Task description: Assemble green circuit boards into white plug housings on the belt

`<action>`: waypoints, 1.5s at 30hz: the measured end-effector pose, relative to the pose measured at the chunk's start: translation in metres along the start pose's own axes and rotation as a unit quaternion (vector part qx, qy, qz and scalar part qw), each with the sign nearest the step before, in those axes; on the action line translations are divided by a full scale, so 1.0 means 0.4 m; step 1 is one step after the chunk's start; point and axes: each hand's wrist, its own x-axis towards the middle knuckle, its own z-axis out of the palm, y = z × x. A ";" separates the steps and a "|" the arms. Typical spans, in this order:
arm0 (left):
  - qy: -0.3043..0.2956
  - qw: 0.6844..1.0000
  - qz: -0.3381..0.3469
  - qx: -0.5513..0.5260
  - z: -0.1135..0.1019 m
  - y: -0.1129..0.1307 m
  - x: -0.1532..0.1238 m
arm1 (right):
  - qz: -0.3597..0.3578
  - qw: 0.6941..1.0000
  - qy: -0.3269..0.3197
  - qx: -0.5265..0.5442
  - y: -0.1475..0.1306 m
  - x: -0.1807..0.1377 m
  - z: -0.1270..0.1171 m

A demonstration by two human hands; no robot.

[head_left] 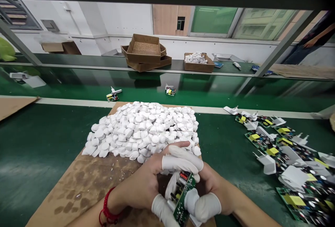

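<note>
Both of my hands close around one green circuit board (185, 199) low in the middle of the view, tilted so its edge and soldered side show. Small components, one of them red, stick out on its left face. White finger cots cover several fingers. My left hand (149, 181), with a red cord bracelet at the wrist, grips the board from the left. My right hand (209, 188) presses its thumb on the soldered side. A white part shows partly beneath the board. Just beyond my hands lies a heap of small white plastic pieces (146, 129).
The heap rests on a stained brown board (99, 178). Circuit boards with white plug parts (288, 150) are piled at right. Two board assemblies lie on the green conveyor (141, 92). Cardboard trays (145, 51) and a box of white pieces (199, 65) stand behind. A person's hand shows upper right.
</note>
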 end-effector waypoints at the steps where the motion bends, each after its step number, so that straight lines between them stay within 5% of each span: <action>1: -0.015 1.000 0.006 0.003 -0.001 0.003 0.003 | -0.009 1.000 0.005 -0.005 0.001 -0.001 0.006; 5: -0.048 0.998 0.013 0.031 -0.001 0.019 0.012 | -0.050 0.998 0.019 -0.036 -0.001 0.003 0.024; 13: 0.001 0.994 -0.019 0.111 0.006 0.012 0.000 | -0.057 0.996 0.074 0.010 0.006 0.024 0.023; 36: -0.018 0.997 -0.077 0.002 0.012 0.012 0.015 | -0.101 0.988 0.033 -0.111 -0.031 0.024 0.020; 41: -0.037 0.999 -0.021 -0.019 0.013 0.020 0.026 | -0.092 0.983 0.032 -0.155 -0.039 0.021 0.010; 45: 0.006 0.998 -0.030 -0.051 0.011 0.016 0.014 | -0.099 0.970 0.105 -0.196 -0.029 0.019 0.008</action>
